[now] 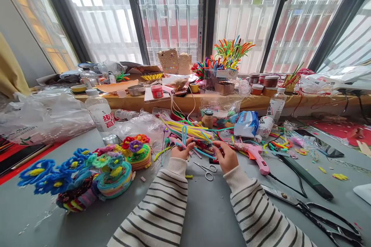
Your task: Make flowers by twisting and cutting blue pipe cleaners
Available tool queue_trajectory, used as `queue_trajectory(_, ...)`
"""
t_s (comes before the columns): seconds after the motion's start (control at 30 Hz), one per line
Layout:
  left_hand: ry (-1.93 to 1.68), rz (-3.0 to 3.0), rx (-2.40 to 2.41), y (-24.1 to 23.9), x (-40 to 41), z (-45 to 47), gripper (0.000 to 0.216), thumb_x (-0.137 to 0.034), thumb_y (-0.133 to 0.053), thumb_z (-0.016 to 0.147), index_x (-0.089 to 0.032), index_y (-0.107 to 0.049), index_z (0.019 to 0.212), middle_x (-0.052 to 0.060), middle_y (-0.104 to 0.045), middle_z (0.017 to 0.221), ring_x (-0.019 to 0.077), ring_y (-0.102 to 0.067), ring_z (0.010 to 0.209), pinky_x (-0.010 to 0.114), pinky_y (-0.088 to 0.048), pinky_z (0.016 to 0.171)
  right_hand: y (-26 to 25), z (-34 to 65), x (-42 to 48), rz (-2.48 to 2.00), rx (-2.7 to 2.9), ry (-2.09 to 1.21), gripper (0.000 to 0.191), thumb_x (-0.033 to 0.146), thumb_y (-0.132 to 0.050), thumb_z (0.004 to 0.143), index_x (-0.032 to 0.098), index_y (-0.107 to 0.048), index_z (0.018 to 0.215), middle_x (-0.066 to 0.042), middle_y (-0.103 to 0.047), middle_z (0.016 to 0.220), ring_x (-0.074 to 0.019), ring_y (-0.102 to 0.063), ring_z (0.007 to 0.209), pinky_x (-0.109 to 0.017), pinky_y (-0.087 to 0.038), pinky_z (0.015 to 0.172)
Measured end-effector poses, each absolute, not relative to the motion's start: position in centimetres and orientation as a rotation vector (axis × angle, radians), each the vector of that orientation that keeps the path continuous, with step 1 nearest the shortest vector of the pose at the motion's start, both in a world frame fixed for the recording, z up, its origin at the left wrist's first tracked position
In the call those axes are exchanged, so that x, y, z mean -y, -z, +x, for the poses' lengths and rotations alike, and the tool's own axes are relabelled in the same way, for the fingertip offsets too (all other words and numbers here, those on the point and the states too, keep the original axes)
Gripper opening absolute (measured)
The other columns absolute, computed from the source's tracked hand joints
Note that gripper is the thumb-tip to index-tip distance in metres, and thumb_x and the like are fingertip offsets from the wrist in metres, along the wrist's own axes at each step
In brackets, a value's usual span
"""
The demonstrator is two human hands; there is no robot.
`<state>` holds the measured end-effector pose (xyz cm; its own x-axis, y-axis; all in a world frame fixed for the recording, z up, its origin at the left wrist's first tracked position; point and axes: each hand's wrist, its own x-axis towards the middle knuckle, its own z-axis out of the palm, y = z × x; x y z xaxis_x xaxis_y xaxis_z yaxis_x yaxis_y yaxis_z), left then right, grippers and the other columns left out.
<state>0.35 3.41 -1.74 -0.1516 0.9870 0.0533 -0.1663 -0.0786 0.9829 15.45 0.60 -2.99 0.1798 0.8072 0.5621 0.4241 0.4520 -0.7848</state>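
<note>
A light-blue pipe cleaner (184, 135) rises in a narrow upright loop from my left hand (181, 150), whose thumb and fingers pinch its base. My right hand (226, 157) is closed, thumb against forefinger, on a light-blue pipe cleaner length (206, 137) that slants up and left from the fingertips. Whether both pieces are one strand I cannot tell. Between and below the hands lie small silver scissors (208, 170). Behind them spreads a pile of colourful pipe cleaners (189, 127). A pink glue gun (256, 154) rests just right of my right hand.
Pipe-cleaner flowers (58, 170) in round pots stand at left. Large black-handled shears (315, 210) and a dark green bar-shaped tool (307, 177) lie at right. A water bottle (100, 112), a glass jar (207, 119) and a blue packet (246, 123) stand toward the wooden ledge (188, 102).
</note>
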Motion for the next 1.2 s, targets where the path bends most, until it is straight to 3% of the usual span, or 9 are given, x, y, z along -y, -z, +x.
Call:
queue_trajectory(0.1,-1.436,1.061,-1.109,1.8,-3.3,0.5,0.041,-0.033,-0.066,0.043,-0.009,-0.063,0.077,0.000,-0.054,0.045,-0.0001,-0.023,0.029,0.019,-0.017,0.030,2.9,15.7,-0.3,-1.132,1.617,-0.403,0.017,0.025,-0.046,0.069,0.022,-0.061,0.077,-0.003,-0.060,0.070,-0.0156,-0.054,0.059,-0.030,-0.042,0.063)
queue_trajectory(0.23,-1.414,1.094,-1.114,1.9,-3.2,0.6,0.036,-0.035,-0.065,0.045,-0.010,-0.064,0.070,-0.003,-0.047,0.037,0.0005,-0.023,0.028,0.019,-0.016,0.031,3.0,15.8,-0.3,-1.097,1.743,-0.408,0.018,0.024,-0.045,0.069,0.024,-0.062,0.076,-0.002,-0.061,0.067,-0.0163,-0.055,0.063,-0.035,-0.039,0.074)
queue_trajectory(0.6,-1.325,1.073,-1.174,1.8,-3.3,0.2,0.033,-0.038,-0.066,0.040,-0.012,-0.062,0.058,-0.008,-0.033,0.028,0.0021,-0.025,0.027,0.019,-0.016,0.031,2.9,15.8,-0.3,-1.106,1.716,-0.380,0.020,0.025,-0.043,0.073,0.021,-0.061,0.080,-0.005,-0.056,0.071,-0.0171,-0.053,0.067,-0.028,-0.041,0.061)
queue_trajectory(0.8,-1.415,1.059,-1.247,1.9,-3.4,-0.3,0.027,-0.036,-0.067,0.039,-0.014,-0.060,0.053,-0.005,-0.039,0.032,0.0061,-0.036,0.033,0.020,-0.023,0.033,3.1,15.6,-0.3,-1.144,1.777,-0.317,0.021,0.029,-0.046,0.072,0.021,-0.060,0.085,-0.007,-0.056,0.078,-0.0190,-0.052,0.073,-0.031,-0.041,0.065)
queue_trajectory(1.0,-1.456,1.066,-1.322,2.0,-3.5,-0.6,0.025,-0.036,-0.066,0.042,-0.015,-0.059,0.054,-0.005,-0.040,0.032,0.0090,-0.041,0.037,0.020,-0.028,0.036,3.1,15.3,-0.3,-1.129,1.899,-0.189,0.044,0.041,-0.058,0.060,0.020,-0.053,0.098,-0.009,-0.057,0.088,-0.0232,-0.050,0.083,-0.038,-0.038,0.074)
queue_trajectory(1.2,-1.450,1.108,-1.361,1.9,-3.3,-0.3,0.028,-0.039,-0.064,0.043,-0.015,-0.058,0.054,-0.005,-0.039,0.033,0.0094,-0.041,0.037,0.021,-0.030,0.037,3.7,15.4,-0.4,-1.200,1.990,-0.156,0.027,0.029,-0.049,0.070,0.017,-0.056,0.094,-0.006,-0.061,0.076,-0.0164,-0.056,0.069,-0.028,-0.044,0.066)
